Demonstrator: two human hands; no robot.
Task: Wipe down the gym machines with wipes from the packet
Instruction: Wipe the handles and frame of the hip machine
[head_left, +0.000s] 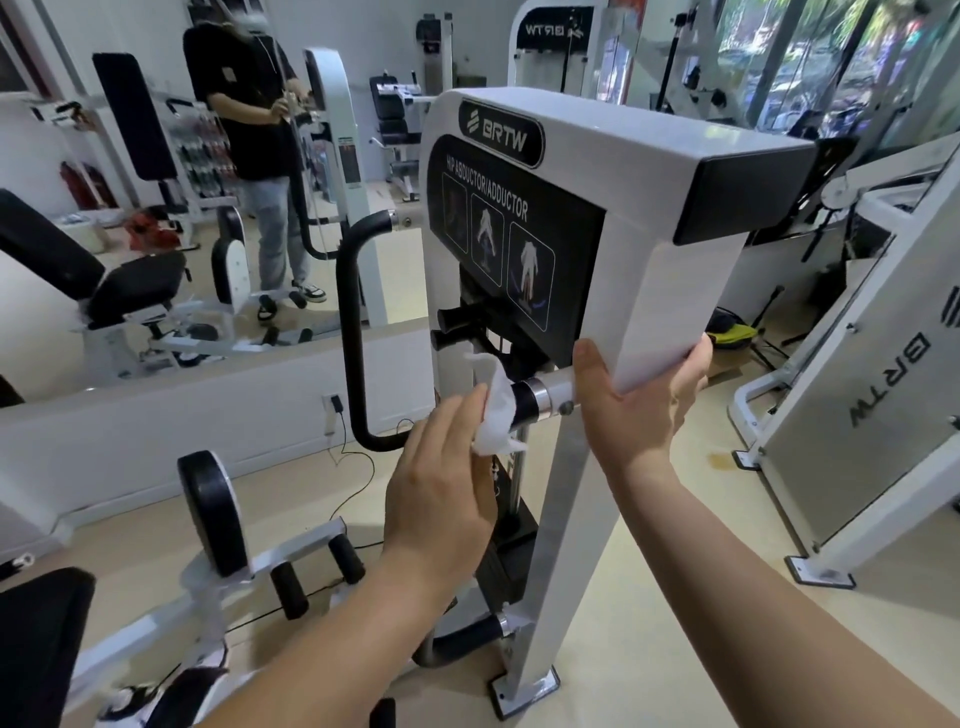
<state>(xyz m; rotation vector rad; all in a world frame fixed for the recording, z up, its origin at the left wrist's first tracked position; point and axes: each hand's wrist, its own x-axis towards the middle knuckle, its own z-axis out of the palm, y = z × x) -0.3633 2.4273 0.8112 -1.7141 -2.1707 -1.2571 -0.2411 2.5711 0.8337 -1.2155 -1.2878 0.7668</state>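
Note:
A white hip abductor/adductor machine (623, 171) with a black instruction panel stands in front of me. My left hand (441, 493) holds a crumpled white wipe (496, 410) pressed around the black and chrome handle bar (537, 397) that juts from the machine's post. My right hand (639, 400) grips the lower corner of the white shroud, thumb on the front face, fingers wrapped behind. The packet of wipes is not in view.
A black curved handle (353, 332) loops at the machine's left. The seat and black leg pads (213, 512) are at lower left. A wall mirror (156, 208) reflects a person. Another white machine (878, 395) stands at the right. A cable (358, 478) runs across the floor.

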